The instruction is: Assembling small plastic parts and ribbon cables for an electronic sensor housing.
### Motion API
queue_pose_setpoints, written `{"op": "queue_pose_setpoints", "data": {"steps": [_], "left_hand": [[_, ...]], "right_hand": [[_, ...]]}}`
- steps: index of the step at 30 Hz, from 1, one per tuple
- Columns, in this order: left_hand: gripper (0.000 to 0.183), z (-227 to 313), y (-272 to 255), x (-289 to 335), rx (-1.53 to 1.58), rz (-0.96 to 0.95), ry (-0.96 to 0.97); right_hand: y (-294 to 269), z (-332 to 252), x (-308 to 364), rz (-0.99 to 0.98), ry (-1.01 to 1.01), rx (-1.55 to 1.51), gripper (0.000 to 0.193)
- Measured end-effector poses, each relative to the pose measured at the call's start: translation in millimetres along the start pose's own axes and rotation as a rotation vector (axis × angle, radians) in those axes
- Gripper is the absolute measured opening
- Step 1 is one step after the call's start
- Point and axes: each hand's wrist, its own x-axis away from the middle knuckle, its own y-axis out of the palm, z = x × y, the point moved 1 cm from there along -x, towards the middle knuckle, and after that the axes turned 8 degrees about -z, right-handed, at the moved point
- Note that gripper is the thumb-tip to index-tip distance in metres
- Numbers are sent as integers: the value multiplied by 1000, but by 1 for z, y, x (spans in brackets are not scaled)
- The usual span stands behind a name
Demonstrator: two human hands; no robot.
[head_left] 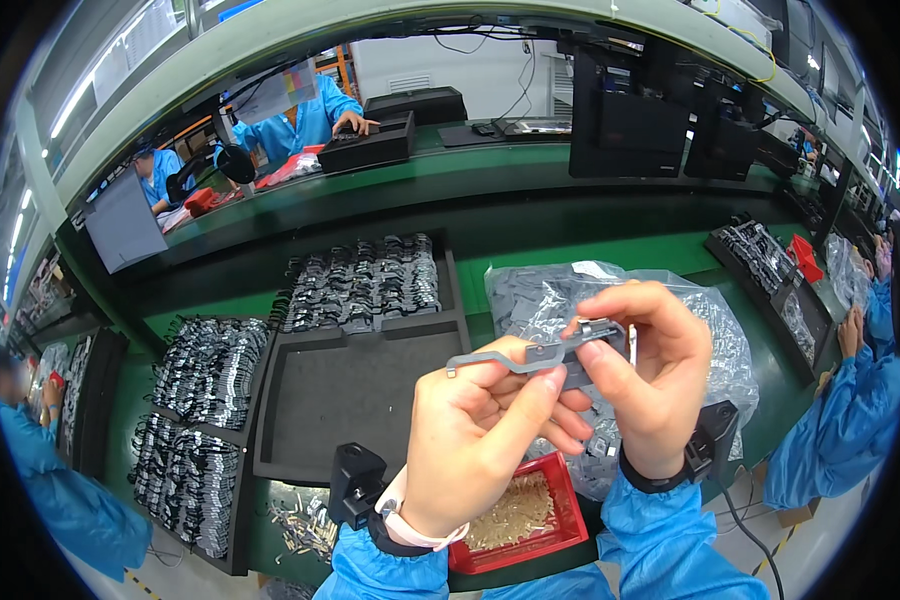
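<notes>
Both hands meet over the bench around a thin, bent grey bracket (510, 362) with a small silver mechanism at its right end. My left hand (475, 435) pinches the bracket between thumb and fingers near its middle. My right hand (660, 365) closes on the mechanism end, thumb below and index finger above. A short, shiny pin-like piece (632, 345) shows by the right fingers; whether it is attached I cannot tell. Below the hands sits a red bin (570, 500) of small brass-coloured parts. Behind them lies a clear plastic bag (715, 310) of grey pieces.
A black foam tray (350, 400) lies at left, near racks of metal and black assemblies (210, 370). Loose small pins (305, 525) lie on the green bench. Another tray of parts (760, 260) stands at right. Co-workers in blue sit opposite and on both sides.
</notes>
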Motion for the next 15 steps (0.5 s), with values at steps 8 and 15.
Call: {"op": "queue_pose_setpoints", "data": {"steps": [8, 15], "left_hand": [[25, 3, 6, -4, -572, 278, 360], [21, 4, -6, -6, -603, 268, 409]], "right_hand": [[-2, -2, -1, 18, -57, 76, 17], [1, -4, -2, -106, 92, 14, 13]]}}
